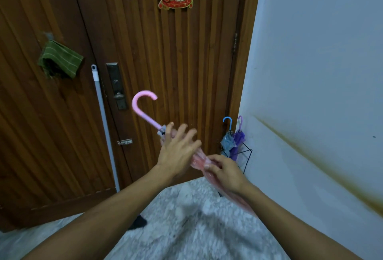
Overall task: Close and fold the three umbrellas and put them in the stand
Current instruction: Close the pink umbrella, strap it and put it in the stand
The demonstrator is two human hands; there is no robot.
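Umbrella (199, 156) before wooden door (165, 62)

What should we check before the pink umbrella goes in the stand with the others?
1. Pink umbrella closed: ok, canopy gathered along the shaft.
2. Canopy wrapped and strapped: cannot tell, too blurred.
3. Right hand holds the canopy: ok, fingers pinch the folds.
4. Left hand grips: not ok, its fingers are spread over the canopy.
5. Blue umbrella and purple umbrella in the stand: ok.
6. Room left in the stand: cannot tell.
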